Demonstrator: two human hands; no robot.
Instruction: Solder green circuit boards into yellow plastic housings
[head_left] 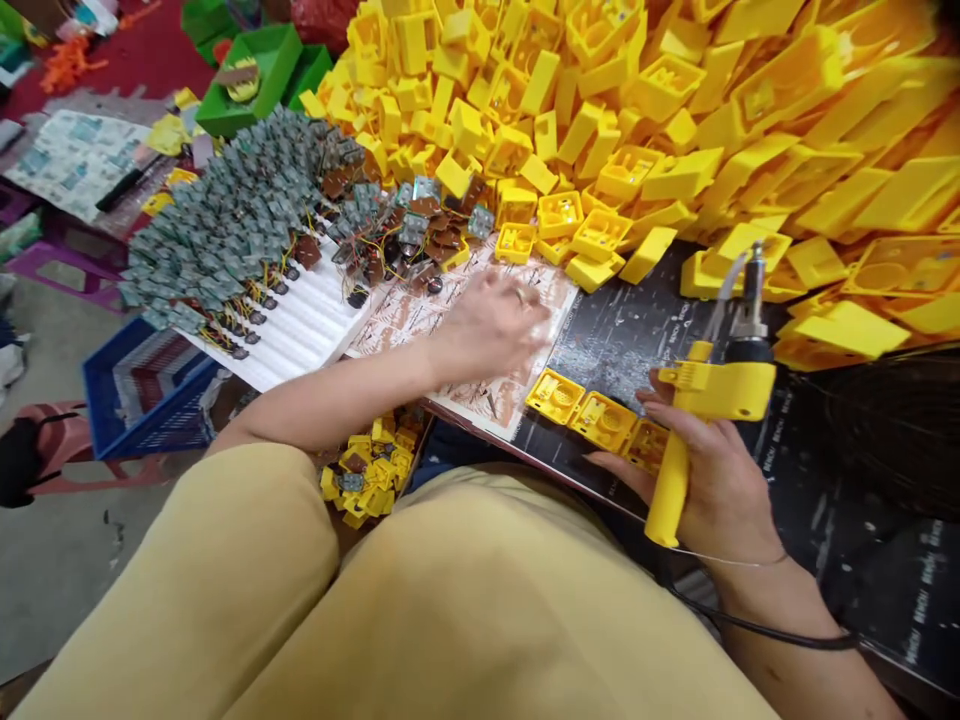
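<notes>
Head view: the right hand [731, 490] holds a yellow glue gun [694, 395] right of centre in the frame, the handle gripped between thumb and fingers, with the thumb jutting left toward a row of three yellow cases [602, 420]. Those lie hollow side up near the front edge of the black desk [840, 440], just below the middle of the frame. The gun's metal nozzle [750, 300] points toward the top of the frame, apart from the row — a sound way to hold it, since such a tip is probably hot. At the centre of the frame, the left hand [495, 320] is over the patterned paper [397, 320]; it is blurred, so I cannot tell whether its fingers are spread, pressed together or pinching something. Good handling here would mean keeping the tip turned away from the left hand, and minding the black cord [780, 635] lying across the right forearm at lower right, which could drag on the tool. The row is best kept straight and face up, so each hollow can be reached without crossing the fingers. Any of the loose circuit boards [412, 235] at upper centre should be lifted by its edges — the thin wires look easy to pull loose.
</notes>
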